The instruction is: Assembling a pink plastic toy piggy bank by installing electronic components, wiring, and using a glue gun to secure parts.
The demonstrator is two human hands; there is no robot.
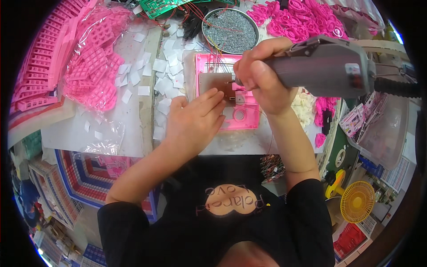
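Note:
A pink plastic housing (251, 121) lies on the worktable in front of me, with a brown circuit board (213, 81) inside it. My left hand (191, 122) rests on the board's lower left part, its fingers stretched out and holding nothing. Wrapped round the front of a grey electric screwdriver (322, 66) is my right hand (271, 86). The screwdriver lies nearly level, its tip pointing left over the board; whether the tip touches a screw cannot be made out. Thin wires run from the housing toward the far side.
A round metal dish (203, 35) full of screws stands just beyond the housing. White paper pieces (171, 58) are scattered left of it. Bagged pink keypad parts (95, 66) lie farther left, pink ring-shaped parts (296, 20) at the far right. A green circuit board (162, 6) sits at the back.

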